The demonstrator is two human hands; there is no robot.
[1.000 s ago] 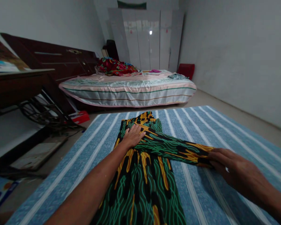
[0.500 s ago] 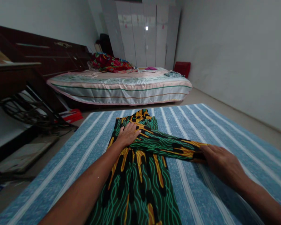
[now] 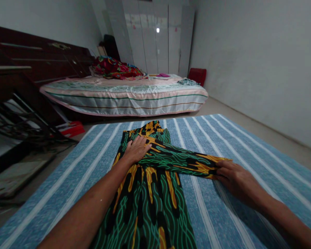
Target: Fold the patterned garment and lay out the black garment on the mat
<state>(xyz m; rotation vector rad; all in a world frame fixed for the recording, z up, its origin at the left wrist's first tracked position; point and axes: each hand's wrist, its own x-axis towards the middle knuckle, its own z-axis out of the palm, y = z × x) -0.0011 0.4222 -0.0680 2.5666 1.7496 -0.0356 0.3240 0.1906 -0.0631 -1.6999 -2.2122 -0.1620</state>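
Observation:
A long dress with a green, black and yellow wavy print lies lengthwise on the striped cloth, its gathered waist near the middle. One sleeve stretches across to the right, folded into a narrow strip. My left hand rests flat on the upper part of the dress, fingers stretched out and slightly apart. At the sleeve's far end my right hand has its fingers closed over the cuff; the thumb is hidden. The skirt's lower end runs out of view at the bottom.
The blue cloth with white stripes lies under the dress. Beyond it stands a bed with a red floral blanket. A dark table with a metal frame is at the left, a red box beside it.
The view has turned slightly right. My right hand has shifted a little on the cuff, so more of the cuff's edge and my fingers show. My left hand stays on the dress.

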